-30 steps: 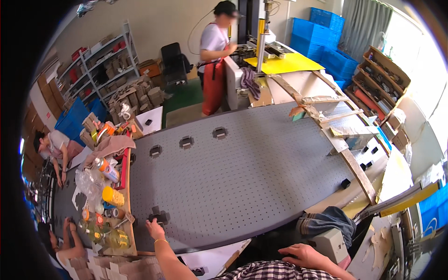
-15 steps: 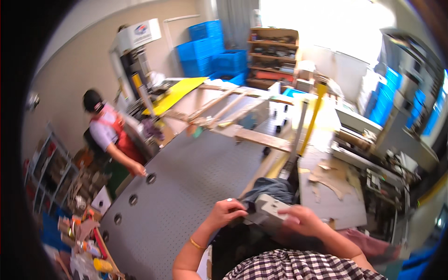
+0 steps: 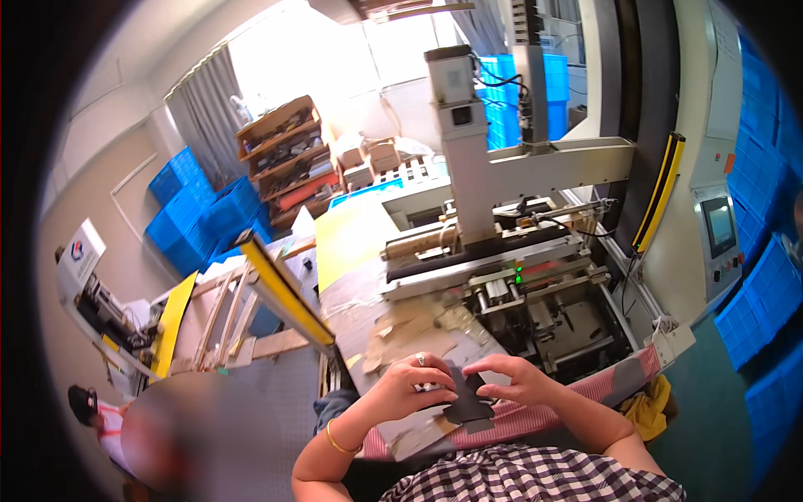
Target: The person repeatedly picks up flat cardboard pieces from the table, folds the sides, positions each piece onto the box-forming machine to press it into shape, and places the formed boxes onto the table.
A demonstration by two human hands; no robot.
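Observation:
A small dark grey flat piece [image 3: 471, 408], its material unclear, is held close in front of my body. My left hand [image 3: 414, 386], with a ring and a bracelet on that arm, has its fingers closed on the piece's left side. Curved over the right side is my right hand [image 3: 520, 381], its thumb and forefinger apart with their tips at the piece's edge. Below the hands lies the worktable edge, draped with a red-and-white striped cloth [image 3: 577, 393]. Tan, irregular scraps [image 3: 410, 330] lie on the tabletop just beyond.
A machine with a metal crossbeam [image 3: 560, 167] and rollers stands ahead to the right, its control panel [image 3: 718, 226] farther right. A yellow-black post [image 3: 288, 289] rises at the left. Blue crates [image 3: 765, 293] line the right side. Another person [image 3: 109, 431] is at far left.
My view has swung right, from the grey perforated table to the machine. Both hands have come together at the dark piece; the pale grey box-like thing near them is out of sight.

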